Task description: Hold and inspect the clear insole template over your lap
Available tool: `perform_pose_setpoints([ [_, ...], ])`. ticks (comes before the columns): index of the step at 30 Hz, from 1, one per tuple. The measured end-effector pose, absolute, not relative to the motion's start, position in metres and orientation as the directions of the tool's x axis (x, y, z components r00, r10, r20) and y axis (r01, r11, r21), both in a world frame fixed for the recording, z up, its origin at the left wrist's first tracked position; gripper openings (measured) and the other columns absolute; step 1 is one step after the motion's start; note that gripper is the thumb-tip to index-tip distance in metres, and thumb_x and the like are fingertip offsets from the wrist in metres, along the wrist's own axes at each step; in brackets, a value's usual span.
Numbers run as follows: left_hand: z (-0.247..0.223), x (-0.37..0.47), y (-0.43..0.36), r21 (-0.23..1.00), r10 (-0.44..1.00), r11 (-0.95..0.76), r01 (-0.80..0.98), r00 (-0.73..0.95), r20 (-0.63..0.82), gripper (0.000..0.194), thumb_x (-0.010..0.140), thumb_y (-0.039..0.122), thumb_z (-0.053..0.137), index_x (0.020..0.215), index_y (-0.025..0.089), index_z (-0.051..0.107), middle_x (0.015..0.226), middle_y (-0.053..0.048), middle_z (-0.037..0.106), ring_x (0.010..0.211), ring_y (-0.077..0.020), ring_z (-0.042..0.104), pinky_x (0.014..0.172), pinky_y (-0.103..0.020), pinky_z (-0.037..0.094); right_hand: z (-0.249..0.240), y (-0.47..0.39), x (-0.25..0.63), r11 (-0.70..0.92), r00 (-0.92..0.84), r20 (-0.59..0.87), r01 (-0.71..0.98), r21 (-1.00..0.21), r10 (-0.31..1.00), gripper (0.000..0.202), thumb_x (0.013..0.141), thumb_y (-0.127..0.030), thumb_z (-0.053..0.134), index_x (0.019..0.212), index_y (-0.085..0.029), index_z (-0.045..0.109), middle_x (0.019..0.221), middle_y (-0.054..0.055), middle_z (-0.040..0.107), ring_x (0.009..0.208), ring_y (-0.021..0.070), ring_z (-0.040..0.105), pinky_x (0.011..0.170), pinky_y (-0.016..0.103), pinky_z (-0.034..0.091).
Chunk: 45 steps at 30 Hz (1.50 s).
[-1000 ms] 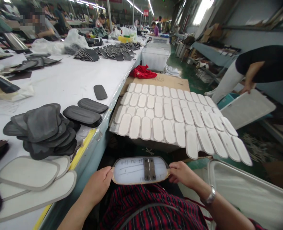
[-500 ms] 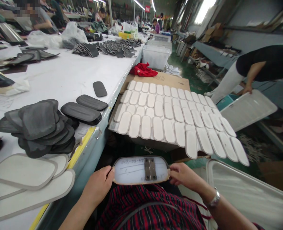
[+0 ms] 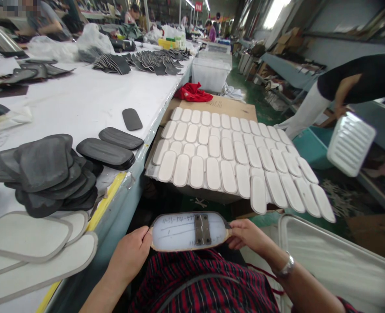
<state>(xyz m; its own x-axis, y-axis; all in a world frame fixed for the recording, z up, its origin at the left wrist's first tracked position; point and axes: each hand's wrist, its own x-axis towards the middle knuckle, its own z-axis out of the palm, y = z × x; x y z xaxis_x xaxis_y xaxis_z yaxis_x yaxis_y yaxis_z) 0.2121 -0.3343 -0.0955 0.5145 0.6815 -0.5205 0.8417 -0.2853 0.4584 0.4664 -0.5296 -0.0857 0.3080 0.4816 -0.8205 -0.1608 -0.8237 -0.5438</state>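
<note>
Fingers (image 3: 143,237) of both hands pinching the hinged template (image 3: 189,231) by its ends (long axis left-right, level).

That template (image 3: 179,231) looks like milky matt plastic with a dull metal hinge (image 3: 202,229). White pads (image 3: 225,152) seem soft foam on plain cardboard (image 3: 218,106); the dark pieces (image 3: 45,169) look like matt leather.

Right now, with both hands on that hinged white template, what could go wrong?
1. The template is pinched only at its ends by the left hand and right hand; it might fold at the metal hinge and slip.
2. The white pads overhang the cardboard's near-right edge; a knock could spill them to the floor.
</note>
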Motion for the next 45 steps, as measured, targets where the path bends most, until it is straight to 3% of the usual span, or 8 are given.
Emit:
perform_pose_setpoints([
  [6, -0.088, 0.215, -0.336, 0.461, 0.665, -0.257, 0.849, 0.501, -0.553, 0.043, 0.081, 0.048, 0.018, 0.071, 0.015, 0.043, 0.074, 0.000, 0.048, 0.070, -0.0053, 0.036, 0.071, -0.021, 0.017, -0.084, -0.534, 0.468, -0.802, 0.272, -0.814, -0.186, -0.568, 0.514, 0.021, 0.079, -0.016, 0.035, 0.086, -0.002, 0.050, 0.084, 0.012, 0.057, 0.068, 0.0142, 0.058, 0.058, 0.019, 0.044],
  [13, -0.084, 0.217, -0.338, 0.462, 0.671, -0.233, 0.856, 0.485, -0.561, 0.044, 0.081, 0.049, 0.018, 0.070, 0.015, 0.043, 0.073, 0.001, 0.048, 0.071, -0.0051, 0.036, 0.071, -0.021, 0.018, -0.083, -0.538, 0.466, -0.808, 0.305, -0.822, -0.210, -0.550, 0.480, 0.058, 0.090, -0.051, 0.021, 0.095, -0.002, 0.050, 0.089, 0.015, 0.056, 0.069, 0.0144, 0.058, 0.061, 0.023, 0.046],
  [18, -0.085, 0.218, -0.340, 0.470, 0.669, -0.225, 0.854, 0.486, -0.563, 0.043, 0.081, 0.049, 0.018, 0.073, 0.015, 0.042, 0.076, 0.001, 0.048, 0.073, -0.0057, 0.037, 0.072, -0.021, 0.018, -0.086, -0.540, 0.454, -0.787, 0.384, -0.719, 0.036, -0.616, 0.579, 0.034, 0.083, -0.038, 0.044, 0.095, -0.007, 0.043, 0.085, 0.007, 0.055, 0.073, 0.0124, 0.057, 0.057, 0.018, 0.045],
  [25, -0.086, 0.214, -0.345, 0.366, 0.684, -0.317, 0.875, 0.478, -0.551, 0.044, 0.081, 0.049, 0.012, 0.081, 0.019, 0.045, 0.086, 0.000, 0.051, 0.085, -0.0116, 0.044, 0.078, -0.025, 0.023, -0.112, -0.557, 0.444, -0.748, 0.489, -0.609, 0.151, -0.646, 0.624, 0.023, 0.080, -0.031, 0.035, 0.082, -0.010, 0.041, 0.073, 0.003, 0.052, 0.063, 0.0098, 0.054, 0.054, 0.019, 0.039],
  [29, -0.082, 0.220, -0.361, 0.122, 0.781, -0.614, 0.780, 0.622, -0.047, 0.058, 0.080, 0.053, 0.027, 0.124, 0.017, 0.039, 0.126, 0.001, 0.041, 0.114, -0.0120, 0.035, 0.101, -0.027, 0.025, -0.109, -0.557, 0.442, -0.721, 0.539, -0.531, 0.229, -0.655, 0.654, 0.022, 0.081, -0.030, 0.035, 0.073, -0.010, 0.038, 0.067, 0.001, 0.047, 0.061, 0.0075, 0.052, 0.053, 0.020, 0.035],
  [32, -0.075, 0.246, -0.385, 0.084, 0.513, -0.846, 0.527, 0.758, 0.403, 0.036, 0.074, 0.040, 0.053, 0.109, 0.031, 0.052, 0.118, 0.008, 0.045, 0.108, -0.0074, 0.039, 0.097, -0.025, 0.032, -0.107, -0.557, 0.439, -0.693, 0.535, -0.513, 0.207, -0.690, 0.671, 0.025, 0.081, -0.033, 0.035, 0.075, -0.010, 0.041, 0.070, 0.001, 0.047, 0.063, 0.0076, 0.052, 0.054, 0.019, 0.037],
  [37, -0.079, 0.314, -0.418, 0.595, 0.291, -0.761, 0.260, 0.956, -0.045, 0.018, 0.081, 0.036, 0.040, 0.088, 0.030, 0.055, 0.106, 0.009, 0.047, 0.102, -0.0064, 0.034, 0.093, -0.030, 0.032, -0.115, -0.560, 0.436, -0.667, 0.544, -0.484, 0.204, -0.717, 0.686, 0.037, 0.084, -0.045, 0.034, 0.081, -0.010, 0.047, 0.075, 0.003, 0.050, 0.064, 0.0086, 0.050, 0.053, 0.020, 0.036],
  [45, -0.086, 0.347, -0.430, 0.581, 0.335, -0.730, 0.359, 0.930, -0.154, 0.015, 0.079, 0.029, 0.041, 0.084, 0.022, 0.053, 0.096, 0.002, 0.049, 0.093, -0.0095, 0.035, 0.085, -0.034, 0.029, -0.099, -0.561, 0.443, -0.668, 0.514, -0.478, 0.288, -0.686, 0.712, 0.043, 0.082, -0.050, 0.037, 0.081, -0.010, 0.052, 0.072, 0.003, 0.053, 0.062, 0.0089, 0.049, 0.056, 0.022, 0.033],
])
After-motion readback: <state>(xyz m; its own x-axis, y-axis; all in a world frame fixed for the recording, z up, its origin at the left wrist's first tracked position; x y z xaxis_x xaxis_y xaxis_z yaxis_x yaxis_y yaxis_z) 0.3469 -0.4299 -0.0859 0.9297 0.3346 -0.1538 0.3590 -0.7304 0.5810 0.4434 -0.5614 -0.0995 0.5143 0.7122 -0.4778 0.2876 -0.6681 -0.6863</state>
